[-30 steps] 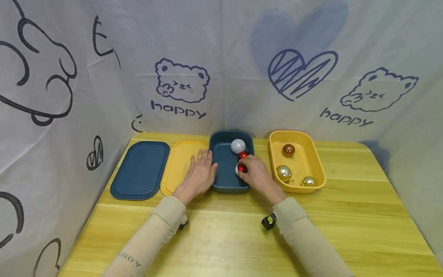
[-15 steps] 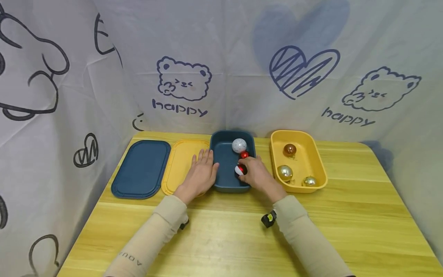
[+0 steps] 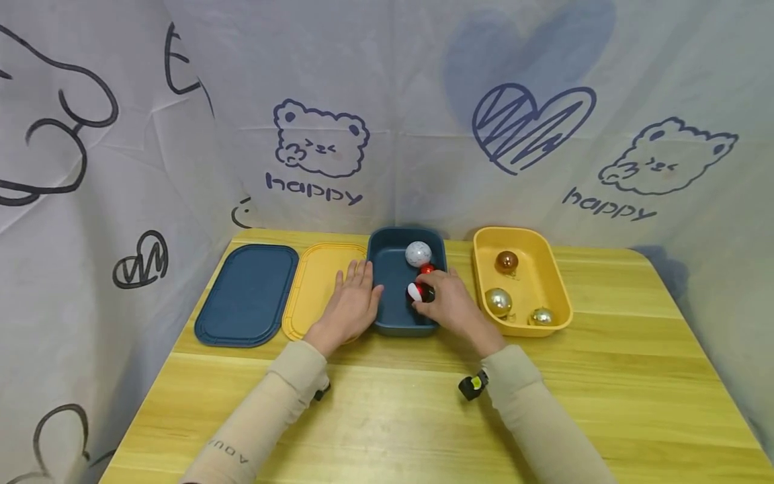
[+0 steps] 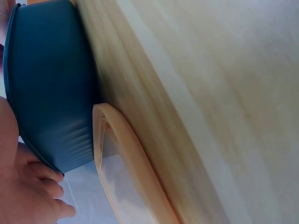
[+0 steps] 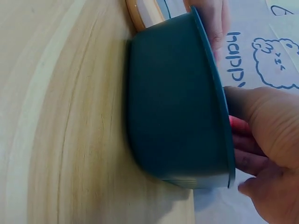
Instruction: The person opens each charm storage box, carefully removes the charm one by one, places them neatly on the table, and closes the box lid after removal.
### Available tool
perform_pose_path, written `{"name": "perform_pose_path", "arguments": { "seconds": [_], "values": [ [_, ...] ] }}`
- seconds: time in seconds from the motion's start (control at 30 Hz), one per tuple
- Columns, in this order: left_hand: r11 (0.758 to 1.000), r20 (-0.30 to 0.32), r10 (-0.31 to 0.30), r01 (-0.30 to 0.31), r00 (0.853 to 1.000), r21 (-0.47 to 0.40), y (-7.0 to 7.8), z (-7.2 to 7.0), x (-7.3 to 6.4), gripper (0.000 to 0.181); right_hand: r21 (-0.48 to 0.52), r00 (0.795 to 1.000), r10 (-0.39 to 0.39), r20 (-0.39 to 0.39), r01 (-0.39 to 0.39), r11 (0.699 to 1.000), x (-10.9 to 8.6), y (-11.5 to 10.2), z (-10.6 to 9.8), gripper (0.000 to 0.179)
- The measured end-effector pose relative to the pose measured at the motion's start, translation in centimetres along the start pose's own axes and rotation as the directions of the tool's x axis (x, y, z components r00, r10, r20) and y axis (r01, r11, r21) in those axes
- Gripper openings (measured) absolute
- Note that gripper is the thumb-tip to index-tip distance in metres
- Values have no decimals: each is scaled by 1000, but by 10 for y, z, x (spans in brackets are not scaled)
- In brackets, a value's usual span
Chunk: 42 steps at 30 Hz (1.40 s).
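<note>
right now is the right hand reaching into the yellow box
No, the right hand reaches over the rim of the blue box and holds a red-and-white ball, while the yellow box stands off to the right.

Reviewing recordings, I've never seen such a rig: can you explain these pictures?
No robot: a person works bare-handed. The wide view comes from a head camera, the two close views from one on each wrist. On the table lie a blue lid, a yellow lid, a blue box and a yellow box holding three balls. The right hand holds a red-and-white ball in or just over the blue box, where a white ball and a red ball lie. The left hand, fingers straight, is at that box's rim.
</note>
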<state>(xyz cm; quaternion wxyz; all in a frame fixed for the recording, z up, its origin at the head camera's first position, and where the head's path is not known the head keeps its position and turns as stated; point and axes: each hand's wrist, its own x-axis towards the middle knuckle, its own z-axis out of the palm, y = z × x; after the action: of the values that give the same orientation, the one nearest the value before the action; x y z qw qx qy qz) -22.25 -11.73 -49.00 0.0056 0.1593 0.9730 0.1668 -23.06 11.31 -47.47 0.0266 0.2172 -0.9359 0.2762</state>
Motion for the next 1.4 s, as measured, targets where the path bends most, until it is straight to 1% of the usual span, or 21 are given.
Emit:
{"name": "perform_pose_path", "arguments": {
  "seconds": [0.17, 0.33, 0.57, 0.77, 0.87, 1.0, 1.1, 1.23, 1.4],
  "values": [
    [999, 27, -17, 16, 999, 30, -1, 1, 2, 69, 45, 1000, -7, -16, 8, 999, -6, -2, -4, 46],
    [999, 46, -34, 33, 998, 23, 0, 0, 2, 70, 88, 999, -11, -40, 14, 996, -13, -4, -10, 48],
    [1000, 6, -24, 24, 1000, -9, 0, 1, 0, 67, 156, 999, 12, -35, -6, 988, -22, -5, -14, 48],
    [999, -20, -38, 38, 999, -33, -1, 5, -2, 66, 226, 999, 1, -52, 11, 974, -33, -7, -17, 46],
    [999, -22, -48, 48, 999, -12, -1, 6, -2, 66, 220, 999, -17, -52, 28, 975, -40, -8, -18, 45],
    [998, -4, -59, 59, 998, 36, -1, 5, -2, 68, 201, 997, -52, -59, 63, 978, -50, -12, -17, 44],
    [996, 8, -66, 65, 998, 62, -1, 4, -2, 70, 247, 994, -88, -60, 101, 964, -58, -14, -15, 43],
    [994, 25, -78, 76, 997, 75, -2, 2, -1, 70, 334, 991, -120, -51, 130, 934, -68, -17, -11, 41],
    [995, 46, -87, 85, 995, 58, -2, 2, 0, 71, 342, 983, -175, -58, 184, 921, -77, -19, -4, 40]
  ]
}}
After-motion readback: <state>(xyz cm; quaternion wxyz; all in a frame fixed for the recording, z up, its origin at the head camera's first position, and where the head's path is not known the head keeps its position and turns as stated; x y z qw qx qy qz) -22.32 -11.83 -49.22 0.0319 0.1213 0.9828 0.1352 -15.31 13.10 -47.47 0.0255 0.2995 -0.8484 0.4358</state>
